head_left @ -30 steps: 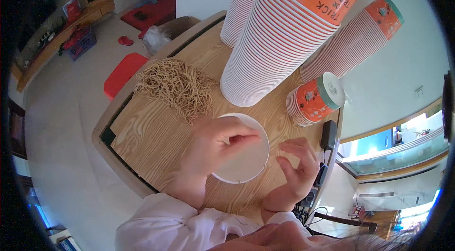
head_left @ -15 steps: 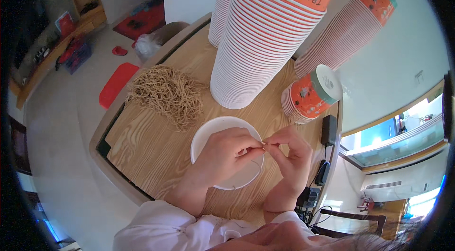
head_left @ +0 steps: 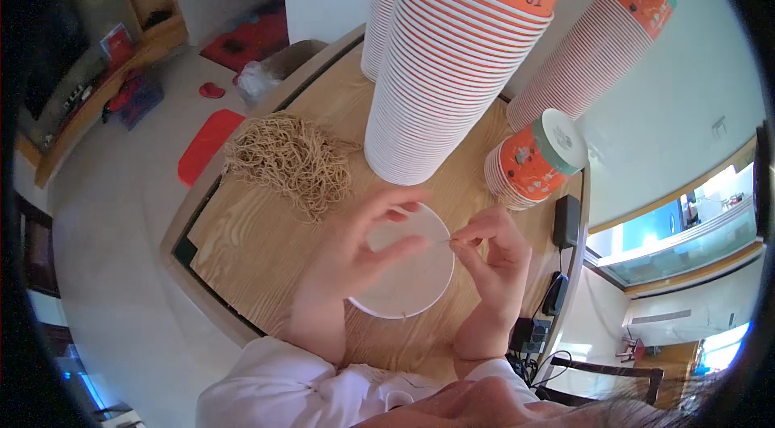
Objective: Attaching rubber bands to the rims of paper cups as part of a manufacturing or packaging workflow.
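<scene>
My right hand (head_left: 494,254) is closed in a pinch over the right rim of a white round bucket (head_left: 408,283). A thin, light strand (head_left: 441,242) pokes out from its fingertips toward the left; the rest is too fine to follow. My left hand (head_left: 367,238), slightly blurred, hovers above the bucket's left side, thumb and fingers apart with nothing seen between them. It hides part of the bucket's rim. To the far left of the bucket lies a tangled heap of brown twine (head_left: 289,163) on the wooden table (head_left: 242,254).
A tall stack of nested white-and-orange buckets (head_left: 452,73) rises behind the bucket. Another tall stack (head_left: 585,56) leans at the right, with a short upside-down stack (head_left: 529,161) before it. Black power adapters (head_left: 567,222) line the right edge. A red stool (head_left: 208,145) stands beyond the left edge.
My left hand has let go of the pinch and drawn back to the left, its fingers spreading. My right hand keeps its pinch in nearly the same place.
</scene>
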